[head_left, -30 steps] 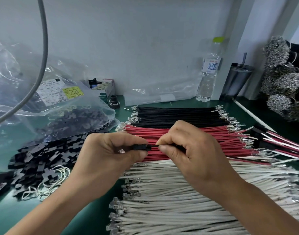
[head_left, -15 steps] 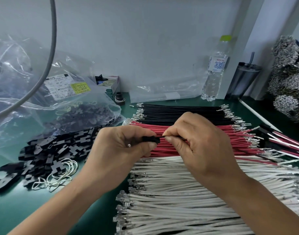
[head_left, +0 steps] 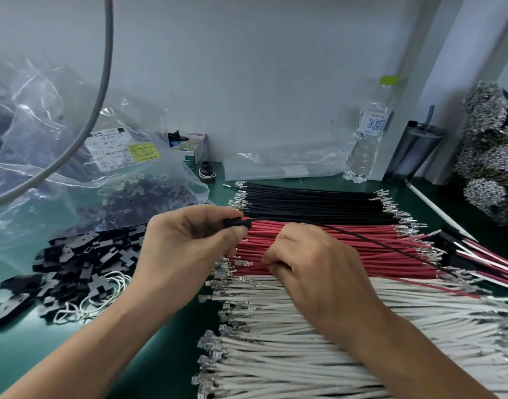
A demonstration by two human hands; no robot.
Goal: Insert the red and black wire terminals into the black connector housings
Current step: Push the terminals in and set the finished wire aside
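— Change: right hand [head_left: 319, 272] has left the thin black wire [head_left: 362, 234], now pinching a red wire [head_left: 419, 285] in the bench's pile.

— Small black plastic housing [head_left: 237, 223] sits pinched in left hand [head_left: 186, 249]; black terminal looks seated, red next.

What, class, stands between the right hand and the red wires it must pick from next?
Nothing visible does. The right hand rests directly on the row of red wires, fingers curled at their left ends. The black wire trailing from the connector in the left hand passes behind it, not between.
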